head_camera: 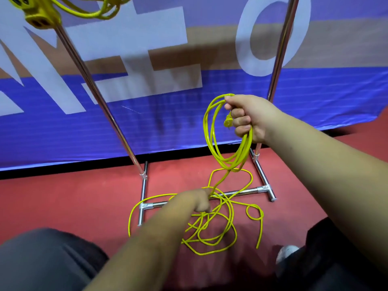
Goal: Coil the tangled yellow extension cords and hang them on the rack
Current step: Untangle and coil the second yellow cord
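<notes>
Right grip (245, 118) clamps the coiled thin yellow extension cord (246, 143) (up high so loops hang tidy), left grip (197, 201) pinches the next strand off the red floor (73, 196).

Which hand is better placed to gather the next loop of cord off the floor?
Left hand: it is down at the loose cord on the floor; the right hand is busy gripping the coil.

Wears dark grey, matte-fabric trousers (48, 259), seen as a rounded knee at lower left and as darker, near-black cloth at lower right. Has on a pale grey-white, round-toed shoe (286, 253) beside that right leg. Shows bare left forearm (151, 234) and bare right forearm (315, 164), uncovered from frame edge to left grip (195, 201) and right grip (249, 118).
</notes>
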### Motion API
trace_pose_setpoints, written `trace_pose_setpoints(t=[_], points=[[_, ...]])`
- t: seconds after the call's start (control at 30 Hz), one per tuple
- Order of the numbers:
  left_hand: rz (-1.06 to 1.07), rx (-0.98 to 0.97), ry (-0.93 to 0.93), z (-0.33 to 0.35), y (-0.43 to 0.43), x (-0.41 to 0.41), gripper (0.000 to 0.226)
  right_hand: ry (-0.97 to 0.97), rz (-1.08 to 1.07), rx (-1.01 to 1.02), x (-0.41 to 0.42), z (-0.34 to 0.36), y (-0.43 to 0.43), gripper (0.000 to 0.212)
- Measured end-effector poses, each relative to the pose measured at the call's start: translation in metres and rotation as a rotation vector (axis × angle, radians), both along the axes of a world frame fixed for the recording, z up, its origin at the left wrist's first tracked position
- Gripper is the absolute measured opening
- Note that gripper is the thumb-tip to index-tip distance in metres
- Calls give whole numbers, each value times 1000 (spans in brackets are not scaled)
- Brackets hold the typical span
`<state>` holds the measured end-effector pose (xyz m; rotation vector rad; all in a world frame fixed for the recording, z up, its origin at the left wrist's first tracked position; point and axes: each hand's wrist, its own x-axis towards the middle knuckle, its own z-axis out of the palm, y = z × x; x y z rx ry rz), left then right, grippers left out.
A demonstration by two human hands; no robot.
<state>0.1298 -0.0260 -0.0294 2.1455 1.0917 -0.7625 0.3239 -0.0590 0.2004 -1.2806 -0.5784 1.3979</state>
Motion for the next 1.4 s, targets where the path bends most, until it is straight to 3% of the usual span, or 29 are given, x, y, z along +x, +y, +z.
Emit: trace_pose_setpoints(t=[0.17, 0.4, 0.53, 0.87, 1.07, 1.2, 1.4], points=[[154, 6, -39, -55, -26, -16, 29, -23, 26, -25, -2, -3, -9, 27], [324, 94, -152, -74, -5, -40, 27, -112, 102, -47, -6, -13, -13, 26], [524, 71, -327, -29, 35, -36, 28, -227, 85, -32, -3, -16, -17, 26], [870, -171, -731, 203, 82, -20, 15, -404, -80, 68, -17, -14, -17, 21], [1140, -605, -1195, 320, 77, -17, 28, -340, -101, 230, -41, -3, -14, 26], [1214, -714, -1316, 336, 68, -16, 32, -304, -70, 327, -56, 7, -12, 24], [1480, -910, -1477, 305, 75, -26, 18, -157, 103, 235, -81, 8, -24, 37]])
